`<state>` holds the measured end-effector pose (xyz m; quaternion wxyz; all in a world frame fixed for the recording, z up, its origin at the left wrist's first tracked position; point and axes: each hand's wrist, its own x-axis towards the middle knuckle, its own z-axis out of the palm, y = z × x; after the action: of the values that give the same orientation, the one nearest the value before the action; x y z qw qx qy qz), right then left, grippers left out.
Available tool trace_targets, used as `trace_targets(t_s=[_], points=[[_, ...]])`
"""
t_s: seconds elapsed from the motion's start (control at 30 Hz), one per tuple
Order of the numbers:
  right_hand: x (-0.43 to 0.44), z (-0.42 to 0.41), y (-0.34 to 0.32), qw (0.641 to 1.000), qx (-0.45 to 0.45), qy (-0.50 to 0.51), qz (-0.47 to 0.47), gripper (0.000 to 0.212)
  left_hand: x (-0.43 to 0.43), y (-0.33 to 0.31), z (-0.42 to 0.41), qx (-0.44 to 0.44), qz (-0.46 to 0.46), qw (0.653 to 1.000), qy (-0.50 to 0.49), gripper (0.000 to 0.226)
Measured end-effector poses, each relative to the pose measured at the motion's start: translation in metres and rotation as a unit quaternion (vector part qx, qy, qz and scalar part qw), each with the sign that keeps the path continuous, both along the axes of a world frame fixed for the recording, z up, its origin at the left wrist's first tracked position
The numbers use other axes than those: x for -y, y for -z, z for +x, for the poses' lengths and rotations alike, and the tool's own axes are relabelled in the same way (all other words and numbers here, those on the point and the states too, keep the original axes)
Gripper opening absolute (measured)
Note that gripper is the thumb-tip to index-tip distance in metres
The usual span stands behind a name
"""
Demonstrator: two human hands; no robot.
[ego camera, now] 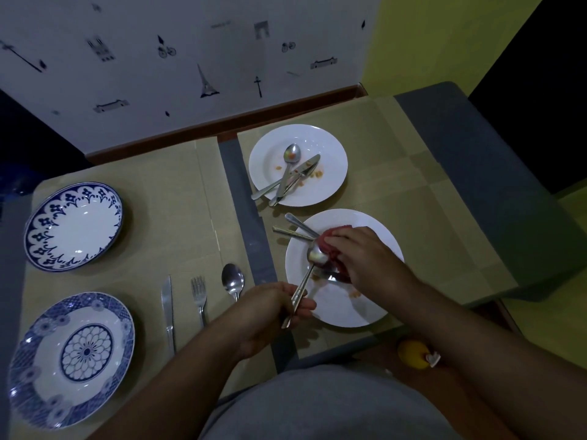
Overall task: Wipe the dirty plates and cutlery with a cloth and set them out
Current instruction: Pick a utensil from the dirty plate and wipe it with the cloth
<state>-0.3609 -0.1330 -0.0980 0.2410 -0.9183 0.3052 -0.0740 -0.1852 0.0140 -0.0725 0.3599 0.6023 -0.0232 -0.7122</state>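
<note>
My left hand (pixel 273 308) grips the handle of a spoon (pixel 313 260), its bowl raised over the near white plate (pixel 352 309). My right hand (pixel 365 257) presses a red cloth (pixel 328 246) against the spoon's bowl. Two more cutlery handles (pixel 295 230) and a knife (pixel 327 276) lie on that plate, with food smears. The far white plate (pixel 330 160) carries a dirty spoon (pixel 290 157), a knife (pixel 306 168) and crumbs. On the left mat lie a knife (pixel 167 309), a fork (pixel 199 296) and a spoon (pixel 232 281).
Two blue-patterned plates sit on the left, one far (pixel 47 236) and one near (pixel 28 360). A grey strip (pixel 244 198) runs between the tan mats. A yellow object (pixel 413 354) lies below the table's near edge. A wall borders the far side; a grey seat (pixel 476 160) stands right.
</note>
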Motion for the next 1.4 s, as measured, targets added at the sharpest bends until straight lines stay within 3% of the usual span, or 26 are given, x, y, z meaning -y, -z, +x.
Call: trace_targets(t_s=[0.13, 0.3, 0.57, 0.73, 0.87, 1.03, 1.2, 1.4], points=[[-0.002, 0.001, -0.008, 1.0, 0.005, 0.012, 0.016, 0.045, 0.004, 0.004, -0.004, 0.024, 0.031, 0.999, -0.032, 0.028], [-0.001, -0.001, -0.021, 0.991, 0.067, 0.117, 0.02, 0.041, 0.004, 0.005, -0.006, 0.067, 0.045, 0.996, -0.039, 0.025], [-0.032, 0.01, -0.029, 0.995, 0.02, -0.099, 0.001, 0.032, 0.004, 0.0, -0.017, 0.15, -0.033, 0.988, -0.009, 0.021], [-0.012, 0.018, -0.023, 0.997, 0.016, 0.05, 0.056, 0.033, 0.005, -0.007, -0.016, 0.215, -0.074, 0.974, 0.02, 0.023], [-0.032, 0.015, -0.023, 0.997, 0.007, -0.077, 0.027, 0.03, 0.001, -0.008, -0.016, 0.242, -0.09, 0.963, 0.071, 0.021], [-0.004, 0.02, -0.022, 0.996, -0.027, 0.042, 0.08, 0.029, -0.002, -0.006, -0.016, 0.268, -0.1, 0.954, 0.086, 0.019], [-0.02, 0.018, -0.028, 0.997, -0.001, -0.06, 0.047, 0.028, -0.003, -0.006, -0.015, 0.279, -0.106, 0.948, 0.109, 0.02], [0.014, 0.025, -0.03, 0.991, 0.007, 0.095, 0.096, 0.033, -0.003, -0.009, -0.013, 0.282, -0.117, 0.946, 0.107, 0.019]])
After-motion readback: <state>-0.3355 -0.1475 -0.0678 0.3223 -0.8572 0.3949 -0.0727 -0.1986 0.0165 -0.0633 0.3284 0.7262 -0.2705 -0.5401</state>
